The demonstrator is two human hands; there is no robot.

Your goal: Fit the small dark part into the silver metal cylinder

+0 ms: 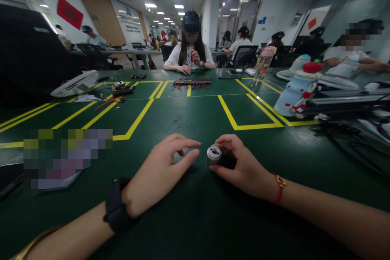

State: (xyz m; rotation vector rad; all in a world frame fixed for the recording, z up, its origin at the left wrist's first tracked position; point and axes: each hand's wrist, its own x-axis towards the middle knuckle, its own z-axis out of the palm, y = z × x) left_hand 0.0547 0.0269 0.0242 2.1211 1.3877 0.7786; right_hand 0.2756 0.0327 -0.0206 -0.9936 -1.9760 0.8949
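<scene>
Your left hand (164, 168) was half-open, empty; your right hand (243, 166) gripped a cylinder (213, 155), taped surface (185, 120) and office (274, 4) beyond it.

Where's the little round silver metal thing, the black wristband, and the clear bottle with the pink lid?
Round silver metal thing (214, 154): head view, on its top face.
Black wristband (115, 204): head view, on its outer side.
Clear bottle with pink lid (263, 66): head view, on its body.
</scene>
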